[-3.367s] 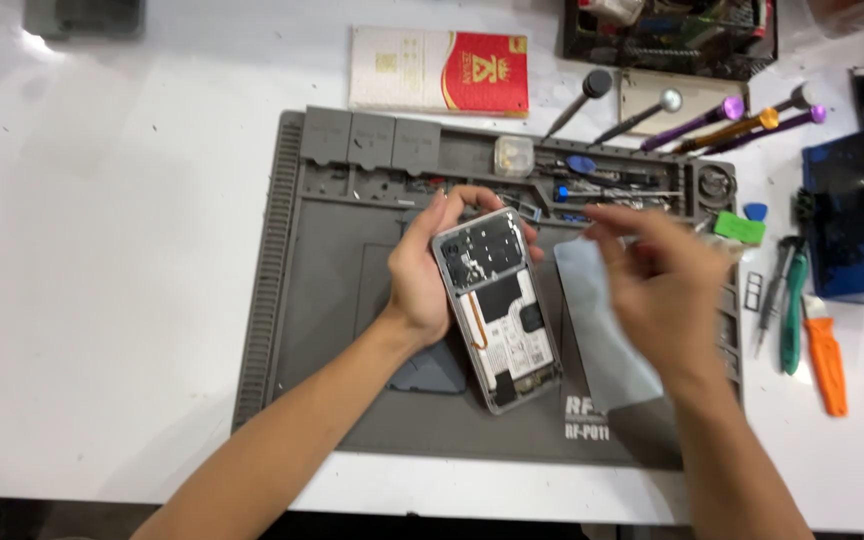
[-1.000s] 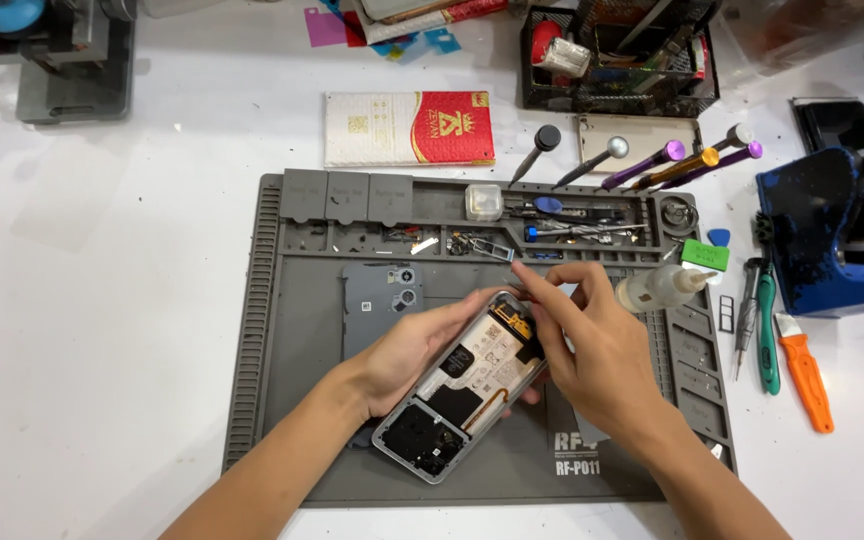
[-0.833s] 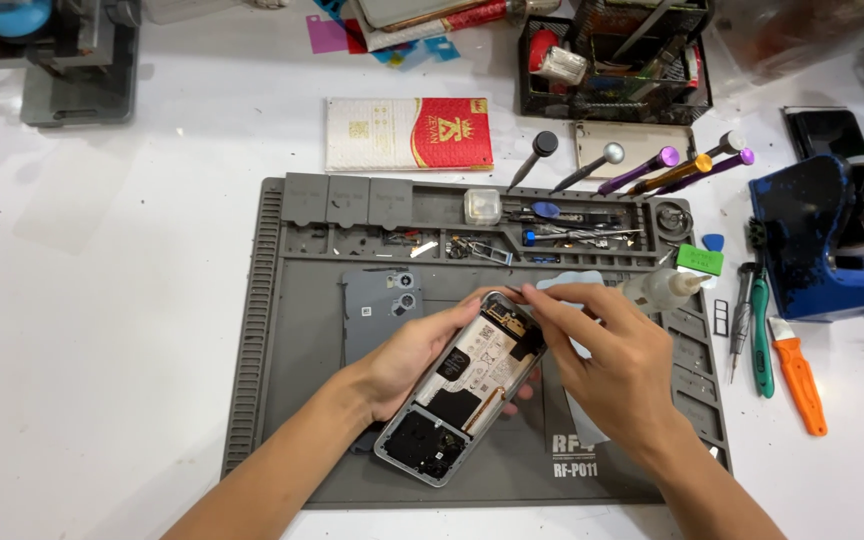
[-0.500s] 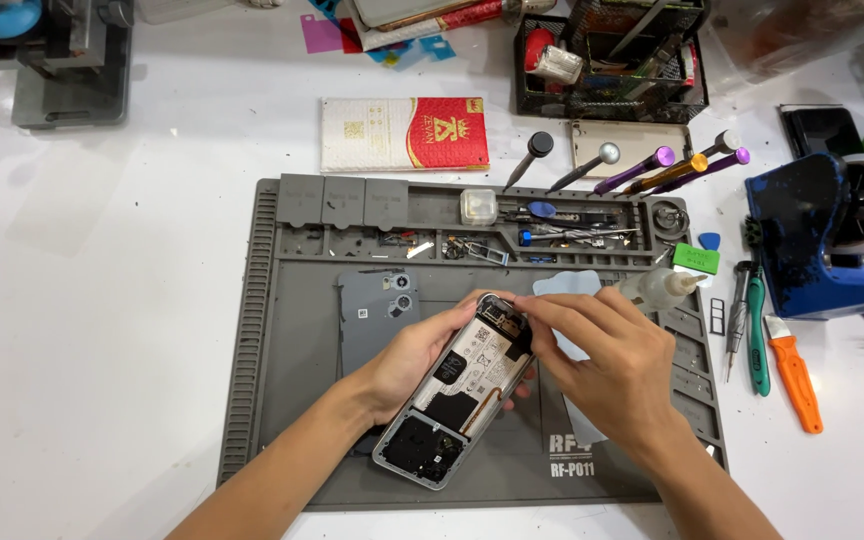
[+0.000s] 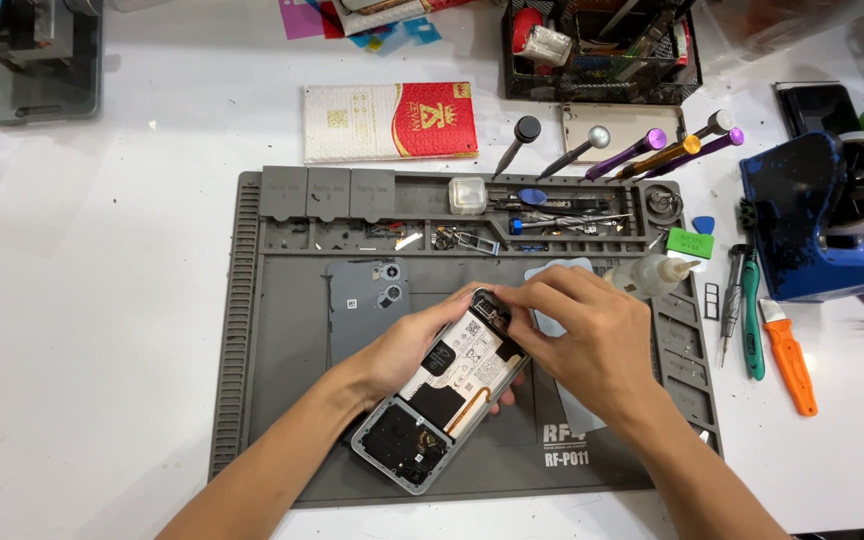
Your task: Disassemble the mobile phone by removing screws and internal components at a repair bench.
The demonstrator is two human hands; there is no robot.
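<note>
Grey work mat (image 5: 282, 380) lies on my white bench. Grey back cover (image 5: 367, 305) rests on it, upper left. Red-and-white packet (image 5: 390, 121) beyond the mat's far edge. Blue tape dispenser (image 5: 812, 225) at right, orange-handled tool (image 5: 790, 355) and green-handled tool (image 5: 750, 315) beside it. Black mesh tool basket (image 5: 602, 50) at rear

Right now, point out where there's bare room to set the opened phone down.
Free: the white table left of the grey mat, and the mat's lower left area, below the grey back cover. Crowded: the mat's top tray row, and the right side with the orange-handled tool and green-handled tool. The left hand holds the opened phone; the right hand touches it.
</note>
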